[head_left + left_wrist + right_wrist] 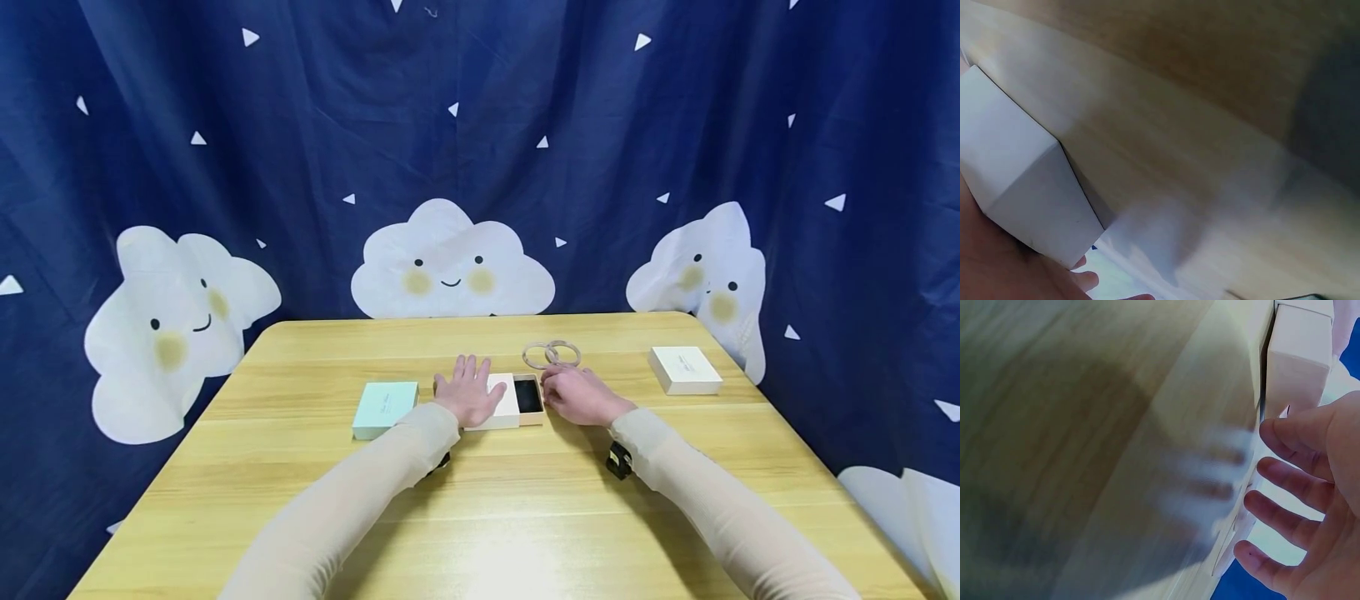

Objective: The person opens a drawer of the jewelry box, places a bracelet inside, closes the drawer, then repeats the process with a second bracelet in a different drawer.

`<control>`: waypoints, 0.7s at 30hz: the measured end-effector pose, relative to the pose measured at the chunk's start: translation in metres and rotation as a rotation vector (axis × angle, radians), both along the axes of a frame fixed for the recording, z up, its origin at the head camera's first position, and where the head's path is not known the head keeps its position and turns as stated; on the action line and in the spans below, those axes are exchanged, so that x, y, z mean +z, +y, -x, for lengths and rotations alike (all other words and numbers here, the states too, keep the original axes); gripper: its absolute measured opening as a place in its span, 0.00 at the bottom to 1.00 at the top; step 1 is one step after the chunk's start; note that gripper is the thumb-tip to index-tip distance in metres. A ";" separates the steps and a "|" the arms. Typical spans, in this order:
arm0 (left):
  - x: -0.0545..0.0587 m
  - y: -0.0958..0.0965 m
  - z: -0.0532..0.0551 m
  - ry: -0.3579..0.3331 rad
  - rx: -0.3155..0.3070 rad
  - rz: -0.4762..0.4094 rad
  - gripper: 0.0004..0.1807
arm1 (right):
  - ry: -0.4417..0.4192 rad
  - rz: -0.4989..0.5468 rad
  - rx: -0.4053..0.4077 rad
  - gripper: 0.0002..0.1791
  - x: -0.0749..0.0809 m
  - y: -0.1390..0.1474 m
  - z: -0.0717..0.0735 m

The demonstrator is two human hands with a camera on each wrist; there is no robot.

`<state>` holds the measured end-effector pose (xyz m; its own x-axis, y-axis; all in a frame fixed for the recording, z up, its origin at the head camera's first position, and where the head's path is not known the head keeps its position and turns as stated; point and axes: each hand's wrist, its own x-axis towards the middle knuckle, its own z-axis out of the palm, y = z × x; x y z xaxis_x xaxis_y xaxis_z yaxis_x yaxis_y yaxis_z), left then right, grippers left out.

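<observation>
My left hand (471, 398) lies with straight, spread fingers on top of a white sliding box sleeve (504, 406). From its right end protrudes a pale pink drawer (532, 419) with a black inside. At the drawer's outer end my right hand (581, 395) pinches a small tab between thumb and index finger. In the right wrist view the other fingers (1266, 509) are spread loosely below the drawer's pink end (1297, 356). The sleeve's white side (1047, 200) shows against my palm in the left wrist view.
A light-blue box (386, 408) lies left of my left hand. Two linked rings (564, 353) are on the wooden table (480, 492) just beyond my right hand. Farther right sits a closed white box (684, 369). A dark blue curtain (465, 75) hangs behind the table.
</observation>
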<state>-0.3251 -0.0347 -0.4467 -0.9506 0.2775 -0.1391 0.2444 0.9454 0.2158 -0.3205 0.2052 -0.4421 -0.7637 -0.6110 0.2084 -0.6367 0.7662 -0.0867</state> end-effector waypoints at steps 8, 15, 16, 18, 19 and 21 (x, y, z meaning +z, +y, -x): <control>-0.005 0.002 0.003 0.000 0.013 0.029 0.42 | 0.009 0.008 0.002 0.08 0.001 -0.001 -0.001; -0.006 0.002 0.003 0.017 0.010 0.034 0.42 | 0.009 0.010 0.005 0.09 0.003 0.000 -0.001; -0.006 0.002 0.002 0.021 0.009 0.032 0.42 | 0.007 0.008 0.000 0.09 0.003 0.001 -0.002; -0.005 0.002 0.001 0.022 0.007 0.028 0.42 | 0.004 0.006 -0.003 0.09 0.003 0.002 -0.001; -0.005 0.002 0.001 0.024 0.007 0.027 0.42 | 0.003 0.006 -0.005 0.09 0.003 0.002 -0.001; -0.004 0.002 0.001 0.024 0.006 0.023 0.42 | 0.004 0.004 -0.007 0.09 0.003 0.004 -0.001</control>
<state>-0.3258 -0.0329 -0.4507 -0.9553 0.2691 -0.1226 0.2439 0.9515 0.1878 -0.3192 0.2088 -0.4395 -0.7669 -0.6050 0.2138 -0.6318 0.7702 -0.0869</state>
